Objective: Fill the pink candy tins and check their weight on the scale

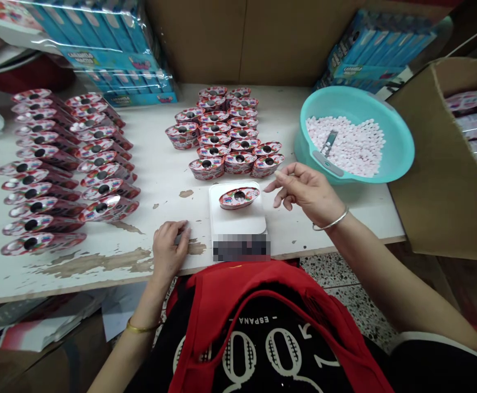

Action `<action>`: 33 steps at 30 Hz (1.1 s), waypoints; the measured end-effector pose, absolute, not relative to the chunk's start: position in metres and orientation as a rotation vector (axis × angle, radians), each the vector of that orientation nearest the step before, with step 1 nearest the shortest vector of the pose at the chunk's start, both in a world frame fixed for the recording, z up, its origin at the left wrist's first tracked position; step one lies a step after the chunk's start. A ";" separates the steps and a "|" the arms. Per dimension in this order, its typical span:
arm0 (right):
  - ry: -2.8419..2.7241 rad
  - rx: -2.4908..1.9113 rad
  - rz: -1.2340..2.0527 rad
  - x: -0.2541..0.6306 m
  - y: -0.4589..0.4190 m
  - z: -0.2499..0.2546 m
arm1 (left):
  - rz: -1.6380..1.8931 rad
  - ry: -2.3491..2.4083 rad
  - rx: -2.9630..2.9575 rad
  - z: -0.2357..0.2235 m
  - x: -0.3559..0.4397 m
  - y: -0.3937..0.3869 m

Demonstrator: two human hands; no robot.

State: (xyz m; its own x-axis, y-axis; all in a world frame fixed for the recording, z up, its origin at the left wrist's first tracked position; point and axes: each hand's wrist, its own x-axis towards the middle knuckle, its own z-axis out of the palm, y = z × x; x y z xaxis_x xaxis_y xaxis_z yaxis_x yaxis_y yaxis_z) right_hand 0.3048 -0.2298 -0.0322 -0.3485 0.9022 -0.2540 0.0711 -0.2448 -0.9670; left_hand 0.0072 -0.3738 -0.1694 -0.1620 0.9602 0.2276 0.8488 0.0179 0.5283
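On a white digital scale (238,221) stands one small oval container (239,197), red and white with a round dark hole in its top. Just right of it, my right hand (310,192) hovers with thumb and forefinger pinched together and the other fingers loosely bent. Whatever may be between those fingertips is too small to make out. My left hand (169,248) rests at the table's near edge, left of the scale, loosely curved with a gap between thumb and fingers and nothing in it. The scale's display is blurred out.
Behind the scale, several similar containers (215,139) stand grouped; more containers (37,183) fill rows at left. A turquoise basin (400,158) holds small pale pellets (355,143) and a scoop (329,143). Blue wrapped boxes (115,54) stand behind; a cardboard box (439,180) is at right.
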 end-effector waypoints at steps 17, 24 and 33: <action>-1.801 -1.687 0.017 0.408 -0.130 -0.011 | 0.852 2.077 1.901 -0.170 0.006 -0.374; -1.918 -2.406 0.926 0.464 -0.094 -0.061 | 0.852 2.090 1.894 -0.170 0.007 -0.374; -1.562 -2.079 0.696 0.467 -0.099 -0.066 | 0.831 2.099 1.873 -0.169 0.007 -0.374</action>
